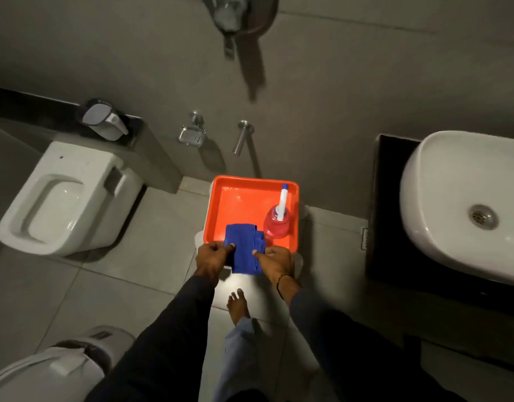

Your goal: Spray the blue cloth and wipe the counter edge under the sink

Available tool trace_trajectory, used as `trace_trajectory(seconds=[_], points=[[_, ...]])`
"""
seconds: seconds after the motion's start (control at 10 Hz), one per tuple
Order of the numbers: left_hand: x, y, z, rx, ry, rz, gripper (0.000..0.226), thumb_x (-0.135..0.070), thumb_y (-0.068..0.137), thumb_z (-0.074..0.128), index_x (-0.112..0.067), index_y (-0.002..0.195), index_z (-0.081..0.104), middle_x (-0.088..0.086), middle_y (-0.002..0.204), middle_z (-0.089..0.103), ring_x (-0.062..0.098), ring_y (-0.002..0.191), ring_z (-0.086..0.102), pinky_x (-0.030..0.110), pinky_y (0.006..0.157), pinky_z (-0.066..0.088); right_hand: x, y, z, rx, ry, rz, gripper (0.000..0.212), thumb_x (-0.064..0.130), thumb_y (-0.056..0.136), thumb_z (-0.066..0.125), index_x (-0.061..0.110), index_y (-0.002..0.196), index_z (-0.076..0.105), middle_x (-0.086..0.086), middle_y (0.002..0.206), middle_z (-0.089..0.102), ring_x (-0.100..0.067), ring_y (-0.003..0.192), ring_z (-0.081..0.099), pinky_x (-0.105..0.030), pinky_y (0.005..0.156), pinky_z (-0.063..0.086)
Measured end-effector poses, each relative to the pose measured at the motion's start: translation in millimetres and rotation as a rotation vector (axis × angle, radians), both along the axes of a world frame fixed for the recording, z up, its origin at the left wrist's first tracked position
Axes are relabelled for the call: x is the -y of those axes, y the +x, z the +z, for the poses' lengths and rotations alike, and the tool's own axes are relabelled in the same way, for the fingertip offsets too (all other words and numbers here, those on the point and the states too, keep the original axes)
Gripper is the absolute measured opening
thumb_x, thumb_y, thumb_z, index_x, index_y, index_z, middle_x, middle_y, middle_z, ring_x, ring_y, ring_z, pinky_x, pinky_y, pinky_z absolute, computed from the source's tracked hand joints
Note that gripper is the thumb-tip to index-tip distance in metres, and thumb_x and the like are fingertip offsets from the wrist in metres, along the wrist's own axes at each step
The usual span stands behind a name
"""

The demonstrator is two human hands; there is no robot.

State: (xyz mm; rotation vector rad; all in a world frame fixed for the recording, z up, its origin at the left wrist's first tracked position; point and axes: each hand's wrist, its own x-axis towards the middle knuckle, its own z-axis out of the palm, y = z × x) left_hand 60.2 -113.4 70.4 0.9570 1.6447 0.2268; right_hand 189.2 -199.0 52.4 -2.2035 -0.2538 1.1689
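Both hands pinching blue cloth (244, 250) at frame centre: left hand (212, 258), right hand (276, 261). Spray bottle (276, 224) just above-right, nearer right hand.

- I can read no text, label, brand, number or sign anywhere in my head view.
- The spray bottle (276, 223) standing in the orange tray (235, 204) shows me only its pink body and white-and-blue nozzle; no label faces my camera.
- The blue cloth (244, 248) is plain, with no tag or print that I can make out.
- The small dark plate (365, 238) on the black counter's (377, 227) side is too small and dim for me to read.
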Motion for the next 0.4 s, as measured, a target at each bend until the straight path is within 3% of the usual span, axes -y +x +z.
trace_trajectory(seconds=[0.1,0.2,0.3,0.4], points=[[-59,4,-28,-0.04,0.04,-0.052,0.019,-0.017,0.09,0.071,-0.003,0.102,0.076,0.018,0.105,0.078,0.029,0.088,0.072,0.038,0.088,0.06,-61,-11,-26,0.026,-0.054,-0.043,0.045,0.025,0.081,0.074,0.015,0.048,0.045,0.002,0.063,0.052,-0.021,0.066,0.048,-0.03,0.064,0.041],[-85,12,-38,-0.049,0.023,-0.101,0.025,-0.017,0.09,0.067,-0.006,0.112,0.075,0.015,0.111,0.077,0.033,0.098,0.073,0.044,0.096,0.06,-91,-8,-38,0.008,-0.06,-0.056,0.036,0.016,0.081,0.069,0.014,0.052,0.048,0.0,0.062,0.052,-0.022,0.066,0.048,-0.032,0.064,0.042],[-102,15,-43,-0.09,-0.02,-0.258,0.037,-0.014,0.089,0.063,-0.012,0.126,0.069,0.011,0.122,0.072,0.031,0.104,0.067,0.047,0.104,0.055,-113,-10,-49,-0.068,-0.07,0.0,0.018,0.005,0.082,0.063,0.008,0.065,0.06,-0.005,0.065,0.055,-0.022,0.067,0.047,-0.034,0.062,0.04],[-98,9,-47,-0.134,0.011,-0.362,0.04,-0.012,0.09,0.061,-0.011,0.13,0.066,0.011,0.126,0.07,0.032,0.109,0.065,0.043,0.105,0.053,-116,-13,-56,-0.086,-0.058,0.006,0.012,0.004,0.082,0.062,0.007,0.071,0.061,-0.008,0.071,0.055,-0.024,0.073,0.05,-0.037,0.064,0.047]])
